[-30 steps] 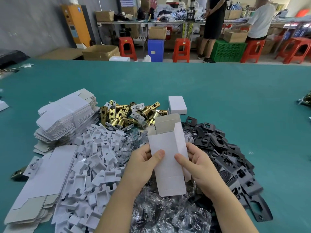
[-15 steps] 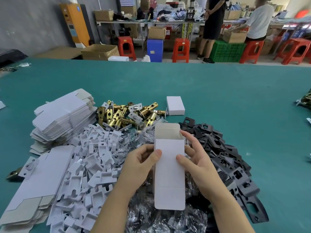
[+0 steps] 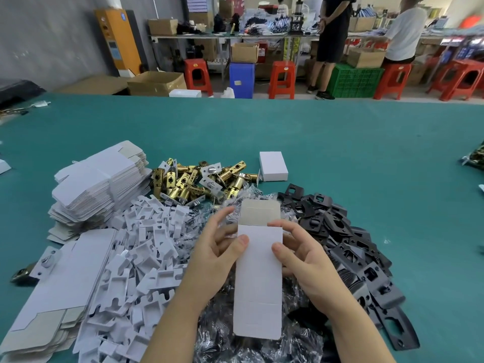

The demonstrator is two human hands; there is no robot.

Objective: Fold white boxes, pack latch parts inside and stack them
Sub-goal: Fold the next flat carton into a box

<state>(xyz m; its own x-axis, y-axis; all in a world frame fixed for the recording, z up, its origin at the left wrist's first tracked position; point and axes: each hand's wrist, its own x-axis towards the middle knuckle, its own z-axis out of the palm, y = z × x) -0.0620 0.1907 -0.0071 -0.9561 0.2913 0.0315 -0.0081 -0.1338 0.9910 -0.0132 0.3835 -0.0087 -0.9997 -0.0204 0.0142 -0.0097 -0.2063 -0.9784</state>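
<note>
I hold a white box blank [image 3: 258, 281] upright in front of me, its grey inner flap standing open at the top. My left hand [image 3: 216, 251] grips its left edge with the thumb on the front face. My right hand [image 3: 305, 254] grips the right edge, thumb on the front, fingers curled over the top corner. Behind it lie brass latch parts [image 3: 199, 180], white plastic inserts [image 3: 146, 258], black strike plates [image 3: 348, 237] and clear bags [image 3: 251, 347]. One closed white box [image 3: 273, 166] sits past the latches.
Stacks of flat box blanks lie at the left [image 3: 97, 182] and near left [image 3: 49, 297]. The green table [image 3: 379, 158] stretches right and far. People, red stools [image 3: 281, 78] and cartons stand beyond the far edge.
The box blank has turned from tilted to upright and squared up. My left fingers have spread out behind its top left, and my right fingers have come over the top edge.
</note>
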